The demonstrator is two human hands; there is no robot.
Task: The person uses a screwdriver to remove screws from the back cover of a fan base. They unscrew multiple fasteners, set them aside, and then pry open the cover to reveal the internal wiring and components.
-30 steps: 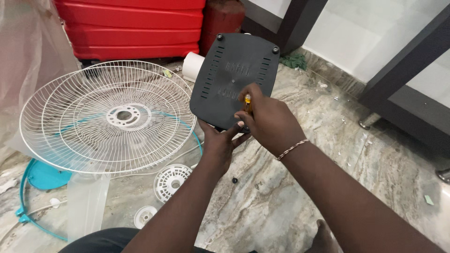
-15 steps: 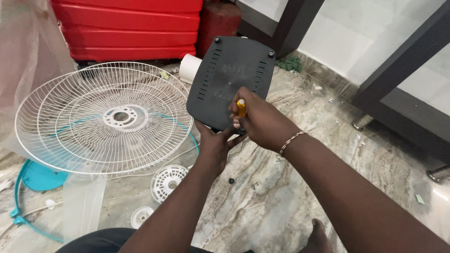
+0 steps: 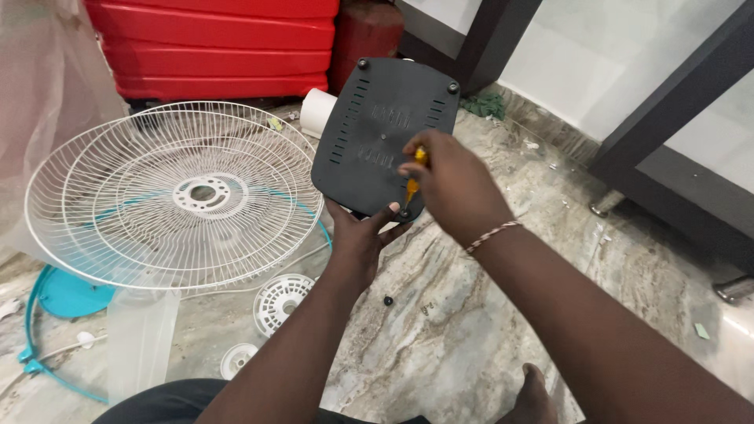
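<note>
Keep your left hand (image 3: 363,235) clamped on the near edge of the dark grey slotted plastic base plate (image 3: 382,129); your right hand (image 3: 454,182), closed around the yellow-handled screwdriver (image 3: 414,177), should press straight down.

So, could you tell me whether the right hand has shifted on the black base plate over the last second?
Yes. The right hand with the yellow screwdriver has moved up and right on the black base plate, exposing the tip near the plate's lower corner.

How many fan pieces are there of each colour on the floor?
White: 3: round white wire fan guard, white slotted plastic disc, small white plastic cap
Teal: 1: teal plastic fan blade
Black: 1: black square plastic base plate, held by the left hand
Total: 5
</note>
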